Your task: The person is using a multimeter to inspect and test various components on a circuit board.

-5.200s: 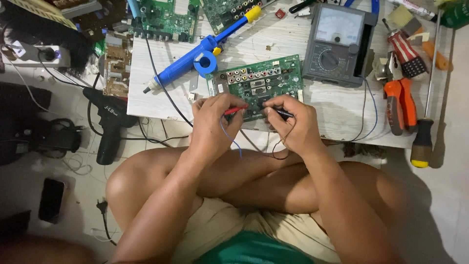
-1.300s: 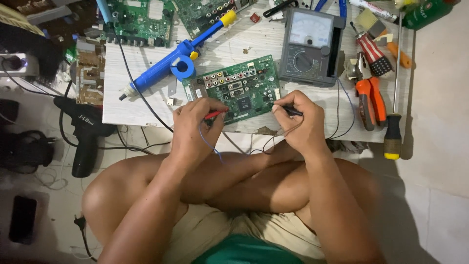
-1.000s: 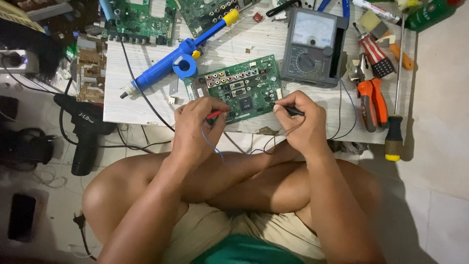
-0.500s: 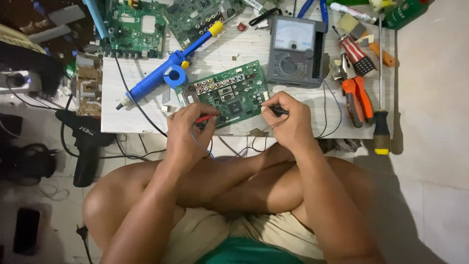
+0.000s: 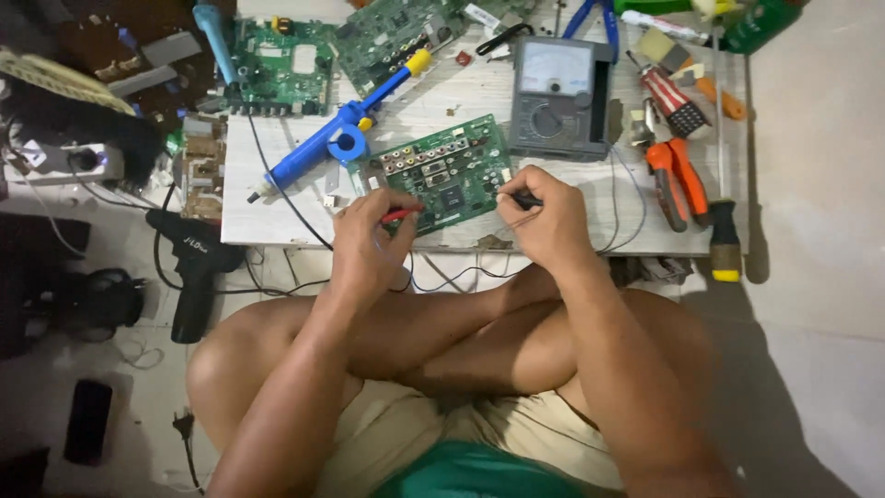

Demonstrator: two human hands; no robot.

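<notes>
Grip: your left hand [image 5: 367, 247] pinches red probe [image 5: 398, 216], right hand [image 5: 550, 221] pinches black probe [image 5: 522, 198]; both tips on green circuit board [image 5: 447, 173], worktop [image 5: 590, 221], grey multimeter [image 5: 553, 96] behind

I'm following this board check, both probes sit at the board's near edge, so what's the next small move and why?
Probably glance up at the meter: the left hand holds the red probe and the right hand the black probe against the green circuit board.
</notes>
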